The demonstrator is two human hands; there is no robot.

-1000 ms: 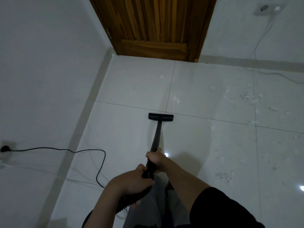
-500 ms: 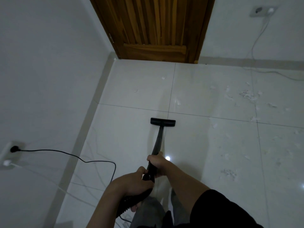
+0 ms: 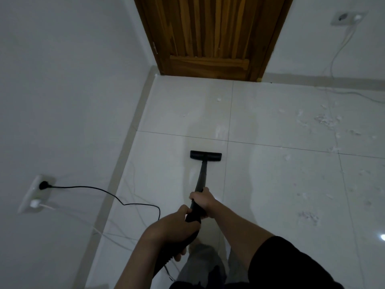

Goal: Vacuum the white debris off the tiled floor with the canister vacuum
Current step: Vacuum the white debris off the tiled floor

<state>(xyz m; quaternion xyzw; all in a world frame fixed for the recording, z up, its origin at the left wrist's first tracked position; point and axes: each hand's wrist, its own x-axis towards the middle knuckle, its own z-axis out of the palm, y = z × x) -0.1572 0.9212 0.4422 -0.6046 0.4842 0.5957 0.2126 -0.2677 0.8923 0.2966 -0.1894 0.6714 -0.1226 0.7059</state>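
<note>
A black vacuum wand (image 3: 201, 176) runs from my hands down to its flat floor nozzle (image 3: 205, 155), which rests on the glossy white tiled floor (image 3: 166, 163) just short of a grout line. My right hand (image 3: 201, 203) grips the wand higher up; my left hand (image 3: 177, 228) is closed on the handle end where the ribbed hose starts. White debris (image 3: 325, 120) lies scattered over the tiles at the right, with a few specks (image 3: 218, 99) ahead of the nozzle near the door. The canister itself is out of view.
A wooden door (image 3: 210, 36) closes the far wall. A black power cord (image 3: 125, 203) runs from a wall socket (image 3: 42, 185) on the left across the floor toward me. A white cable (image 3: 337, 57) hangs from another socket at the far right. The left wall stands close.
The nozzle has slid back toward me and slightly left, off the grout line it was touching. The view has shifted, showing more of the left wall socket.
</note>
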